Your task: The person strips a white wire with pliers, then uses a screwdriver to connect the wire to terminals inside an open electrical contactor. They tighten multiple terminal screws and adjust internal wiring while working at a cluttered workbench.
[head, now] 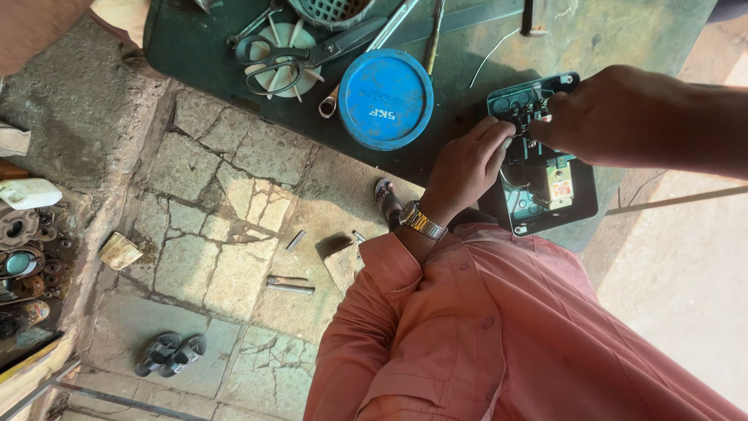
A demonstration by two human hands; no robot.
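A teal plastic housing (pixel 545 199) with small metal and black parts inside lies at the near edge of a dark green table (pixel 195 47). My left hand (pixel 467 168), with a metal watch on its wrist, grips the housing's left rim near the top. My right hand (pixel 615 109) comes in from the right, and its fingertips pinch a small black part (pixel 530 109) at the housing's upper end. The two hands almost touch there. The right fingers hide most of the part.
On the table lie a round blue lid (pixel 386 97), black scissors (pixel 300 61) over a white fan wheel (pixel 273 35), a wrench (pixel 393 22) and a white wire (pixel 491 54). Below is cracked stone floor with metal rods (pixel 290 284), sandals (pixel 167 355) and rusty round parts (pixel 19 257) at the left.
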